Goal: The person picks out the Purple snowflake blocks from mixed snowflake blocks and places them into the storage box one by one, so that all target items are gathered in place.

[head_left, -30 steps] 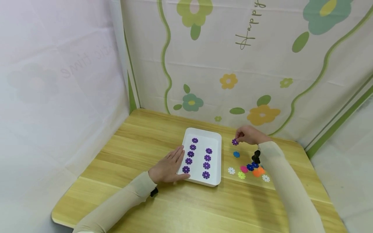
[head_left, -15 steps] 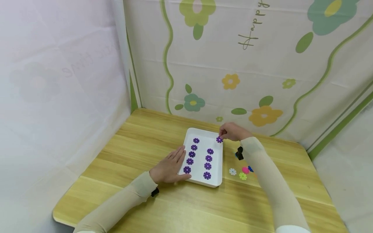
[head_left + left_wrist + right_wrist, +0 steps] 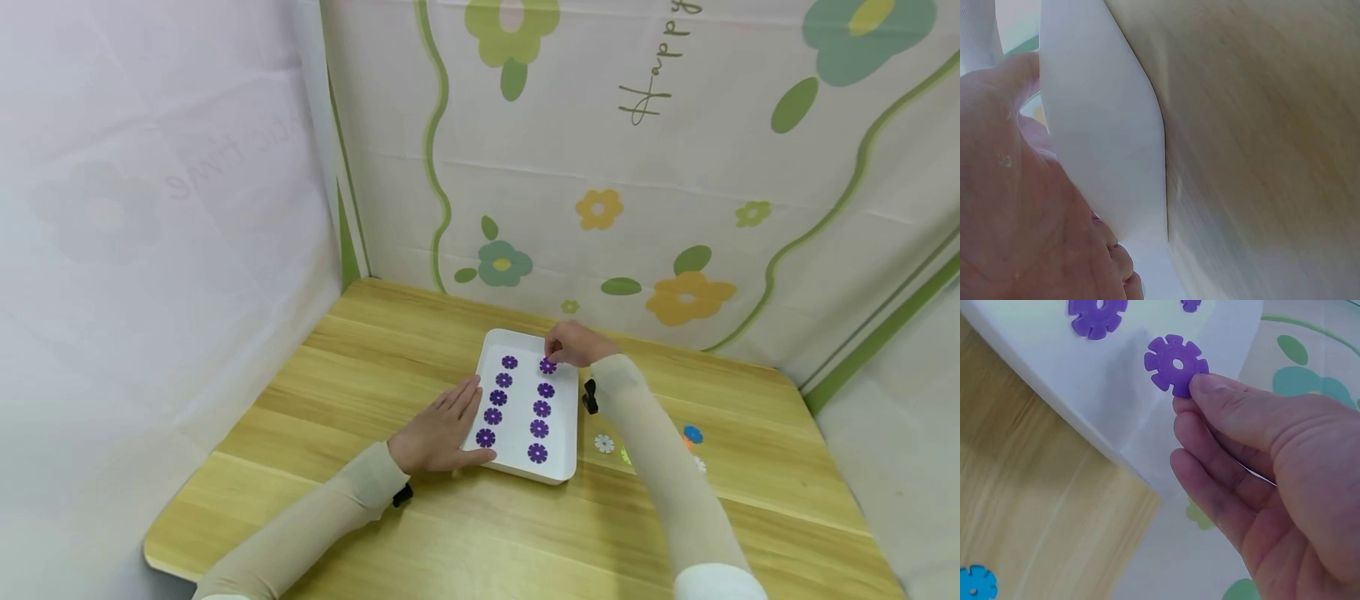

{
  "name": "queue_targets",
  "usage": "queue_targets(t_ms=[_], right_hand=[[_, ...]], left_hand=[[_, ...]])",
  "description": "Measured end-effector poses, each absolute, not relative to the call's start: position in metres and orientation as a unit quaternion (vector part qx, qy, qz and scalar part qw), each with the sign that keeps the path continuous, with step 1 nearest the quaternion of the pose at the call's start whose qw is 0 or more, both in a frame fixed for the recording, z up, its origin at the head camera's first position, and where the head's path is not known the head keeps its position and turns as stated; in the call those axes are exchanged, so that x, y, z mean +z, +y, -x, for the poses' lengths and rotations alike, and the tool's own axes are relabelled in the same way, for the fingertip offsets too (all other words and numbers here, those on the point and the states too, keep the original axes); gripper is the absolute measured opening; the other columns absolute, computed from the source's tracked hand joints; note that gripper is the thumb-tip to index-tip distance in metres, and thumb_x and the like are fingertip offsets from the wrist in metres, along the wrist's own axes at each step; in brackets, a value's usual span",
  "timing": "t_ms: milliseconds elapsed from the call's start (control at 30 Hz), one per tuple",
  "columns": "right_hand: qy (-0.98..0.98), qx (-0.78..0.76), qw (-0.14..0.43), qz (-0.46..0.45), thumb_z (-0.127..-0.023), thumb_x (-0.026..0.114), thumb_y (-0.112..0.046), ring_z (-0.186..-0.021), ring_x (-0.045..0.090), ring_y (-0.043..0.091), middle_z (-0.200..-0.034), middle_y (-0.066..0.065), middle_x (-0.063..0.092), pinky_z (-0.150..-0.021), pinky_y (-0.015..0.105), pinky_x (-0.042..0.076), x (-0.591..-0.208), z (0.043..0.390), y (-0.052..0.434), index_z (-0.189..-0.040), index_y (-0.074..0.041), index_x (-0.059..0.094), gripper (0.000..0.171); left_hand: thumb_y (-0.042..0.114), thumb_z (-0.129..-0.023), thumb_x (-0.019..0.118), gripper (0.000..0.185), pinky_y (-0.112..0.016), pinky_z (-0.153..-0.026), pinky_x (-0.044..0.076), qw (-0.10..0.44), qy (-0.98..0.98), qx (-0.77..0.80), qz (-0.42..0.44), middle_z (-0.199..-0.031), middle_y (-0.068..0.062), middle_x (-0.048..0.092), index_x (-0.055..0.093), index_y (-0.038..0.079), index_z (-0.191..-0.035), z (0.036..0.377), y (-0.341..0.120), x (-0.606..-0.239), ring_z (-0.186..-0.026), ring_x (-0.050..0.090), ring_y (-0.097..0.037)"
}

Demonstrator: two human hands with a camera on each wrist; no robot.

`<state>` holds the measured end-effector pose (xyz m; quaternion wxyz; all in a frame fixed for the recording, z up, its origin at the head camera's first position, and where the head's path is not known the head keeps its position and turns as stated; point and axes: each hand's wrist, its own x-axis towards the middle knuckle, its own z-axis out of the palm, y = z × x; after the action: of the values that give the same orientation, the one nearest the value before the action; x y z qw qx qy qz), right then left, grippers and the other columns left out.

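Observation:
A white rectangular tray [image 3: 517, 454] stands on the table with two columns of purple snowflake discs in it. The left column holds several discs, among them a purple disc [image 3: 498, 397]; the right column also has several, such as a purple disc [image 3: 542, 409]. My right hand [image 3: 579, 343] pinches one more purple snowflake disc [image 3: 1175, 364] between thumb and forefinger, over the far right corner of the tray. My left hand [image 3: 438, 429] rests with straight fingers on the tray's left rim near its front corner; in the left wrist view the palm lies along the tray's outer wall [image 3: 1104, 125].
Right of the tray lie loose snowflake discs: a white disc [image 3: 604, 443], a blue disc [image 3: 693, 434] and others partly hidden under the right sleeve [image 3: 667, 467]. A printed cloth [image 3: 525, 167] hangs behind the wooden table [image 3: 420, 542].
My right hand has carried the purple disc leftward from beside the tray to above its far right corner. The left hand stays on the tray's rim.

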<state>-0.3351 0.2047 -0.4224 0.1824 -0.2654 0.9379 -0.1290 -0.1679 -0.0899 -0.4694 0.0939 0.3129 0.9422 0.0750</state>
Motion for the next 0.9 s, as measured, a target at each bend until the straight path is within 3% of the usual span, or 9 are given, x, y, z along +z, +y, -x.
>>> queue_targets(t_ms=[400, 633, 900], right_hand=[[0.953, -0.111, 0.167, 0.228, -0.1, 0.072, -0.008, -0.092, 0.067, 0.019, -0.101, 0.006, 0.077, -0.091, 0.038, 0.061, -0.444, 0.335, 0.211, -0.096, -0.009, 0.08, 0.01], [0.953, -0.103, 0.147, 0.243, -0.1, 0.072, -0.008, -0.094, 0.069, 0.02, -0.105, 0.01, 0.078, -0.094, 0.039, 0.062, -0.441, 0.328, 0.211, -0.102, -0.006, 0.081, 0.009], [0.94, -0.135, 0.116, 0.292, -0.103, 0.068, -0.009, -0.086, 0.07, 0.017, -0.098, 0.008, 0.078, -0.085, 0.038, 0.063, -0.424, 0.308, 0.229, -0.107, -0.001, 0.079, 0.014]], left_hand=[[0.079, -0.1, 0.04, 0.11, -0.048, -0.134, 0.022, 0.09, 0.939, 0.07, -0.324, -0.178, -0.02, 0.003, 0.012, -0.004, -0.167, 0.166, -0.087, -0.471, -0.167, 0.009, -0.034], [0.079, -0.1, 0.04, 0.11, -0.048, -0.135, 0.021, 0.096, 0.938, 0.064, -0.327, -0.178, -0.02, 0.002, 0.012, -0.003, -0.167, 0.167, -0.087, -0.47, -0.167, 0.008, -0.034], [0.078, -0.1, 0.039, 0.109, -0.049, -0.135, 0.017, 0.11, 0.94, 0.07, -0.317, -0.178, -0.019, -0.001, 0.01, -0.003, -0.168, 0.167, -0.091, -0.468, -0.167, 0.004, -0.034]])
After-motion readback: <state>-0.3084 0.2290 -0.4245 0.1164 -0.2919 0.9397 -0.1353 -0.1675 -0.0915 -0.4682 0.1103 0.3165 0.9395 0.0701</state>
